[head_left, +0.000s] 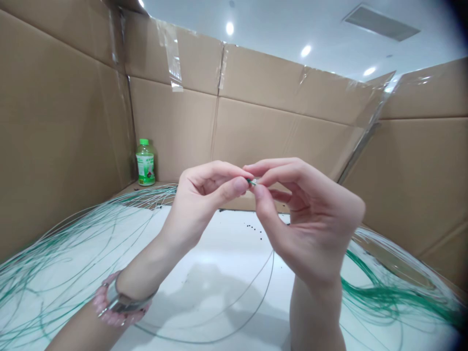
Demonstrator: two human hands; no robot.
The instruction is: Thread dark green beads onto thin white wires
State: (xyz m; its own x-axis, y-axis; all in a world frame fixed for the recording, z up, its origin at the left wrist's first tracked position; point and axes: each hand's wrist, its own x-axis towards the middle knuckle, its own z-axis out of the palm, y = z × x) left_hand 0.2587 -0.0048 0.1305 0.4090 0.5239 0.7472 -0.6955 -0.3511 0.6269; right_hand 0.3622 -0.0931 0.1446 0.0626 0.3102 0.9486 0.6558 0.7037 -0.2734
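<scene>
I hold both my hands up in front of me, fingertips nearly meeting, so I think the tiny work is easier to see there. Between the thumb and finger of my left hand [204, 195] I pinch a green wire [250, 182]; my right hand [310, 209] pinches it just beside, perhaps so that it cannot turn. What exactly is at its tip, my fingers hide. Below, a loop of thin wire [270, 279] hangs by my right hand, but I cannot tell if it is the same piece. More wires lie in a left bundle [73, 229] and a right bundle [387, 295], one at each side, probably to leave the middle of the white table [219, 236] for working. Small black bits [255, 229] lie beyond my hands.
</scene>
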